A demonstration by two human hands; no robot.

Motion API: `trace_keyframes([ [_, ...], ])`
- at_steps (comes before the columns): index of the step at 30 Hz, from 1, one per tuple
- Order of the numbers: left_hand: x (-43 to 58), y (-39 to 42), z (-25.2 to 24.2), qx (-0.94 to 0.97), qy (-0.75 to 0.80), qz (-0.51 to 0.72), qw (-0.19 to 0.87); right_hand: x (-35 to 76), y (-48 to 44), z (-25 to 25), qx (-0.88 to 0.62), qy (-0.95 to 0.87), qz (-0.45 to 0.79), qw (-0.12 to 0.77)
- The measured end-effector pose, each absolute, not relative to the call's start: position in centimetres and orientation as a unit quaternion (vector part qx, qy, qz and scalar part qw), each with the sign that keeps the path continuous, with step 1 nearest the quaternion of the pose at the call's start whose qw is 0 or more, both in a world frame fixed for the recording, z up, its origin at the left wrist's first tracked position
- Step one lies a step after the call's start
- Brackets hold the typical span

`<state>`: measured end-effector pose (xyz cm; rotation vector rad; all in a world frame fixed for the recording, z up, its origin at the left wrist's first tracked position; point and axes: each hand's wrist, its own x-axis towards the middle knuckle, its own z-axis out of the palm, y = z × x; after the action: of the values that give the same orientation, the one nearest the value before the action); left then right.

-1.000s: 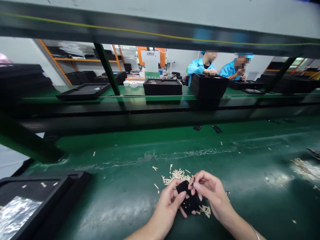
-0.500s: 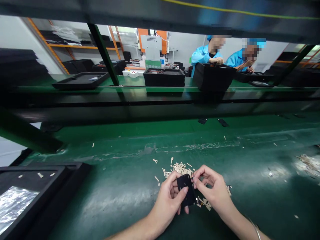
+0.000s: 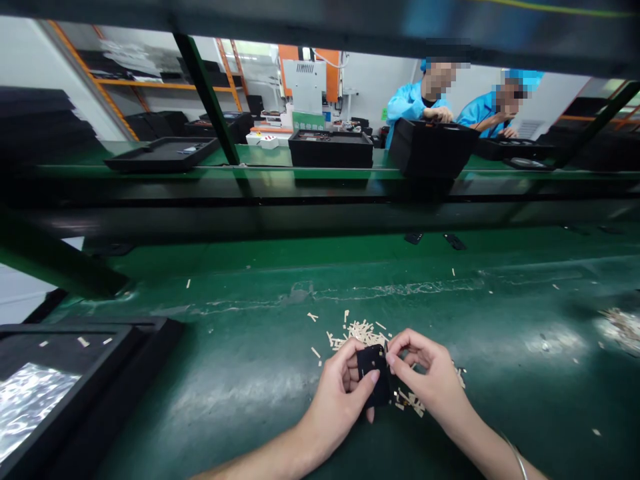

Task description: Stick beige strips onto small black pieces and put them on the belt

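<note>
My left hand [image 3: 345,383] is closed around a thin black rectangular panel [image 3: 374,380], phone-like in shape, with small holes near its top end. The thumb presses on the panel's face and the fingers are behind it. At the panel's upper right edge, my right hand [image 3: 420,367] is in a pinch. A narrow dark sliver shows at its fingertips, too small to name. Beneath and beyond the hands lies a heap of small pale strips [image 3: 363,331], and further pale strips [image 3: 411,403] lie below the right hand.
On the left stands a black foam tray [image 3: 115,380] holding a silvery sheet [image 3: 35,407]. More strips are piled at the far right [image 3: 623,330]. Black flat pieces [image 3: 455,241] lie farther back on the green table [image 3: 240,373]. Two co-workers in blue sit beyond a black box [image 3: 433,150].
The panel has turned slightly in my left hand, and my right fingertips stay at its upper right edge. The whole view has shifted a little.
</note>
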<state>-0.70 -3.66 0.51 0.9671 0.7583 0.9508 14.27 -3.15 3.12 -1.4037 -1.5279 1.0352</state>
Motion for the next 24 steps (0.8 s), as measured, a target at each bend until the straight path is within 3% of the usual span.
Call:
trace_keyframes([
  [13,-0.73,-3.77,-0.02,0.455,0.367,0.422,0.693,14.01,-3.55,3.16,-0.567,-0.628,0.353,0.399],
  [24,-0.78,-3.8,0.19,0.441,0.348,0.432,0.705,14.25,-3.28,3.53,-0.553,-0.618,0.388,0.401],
])
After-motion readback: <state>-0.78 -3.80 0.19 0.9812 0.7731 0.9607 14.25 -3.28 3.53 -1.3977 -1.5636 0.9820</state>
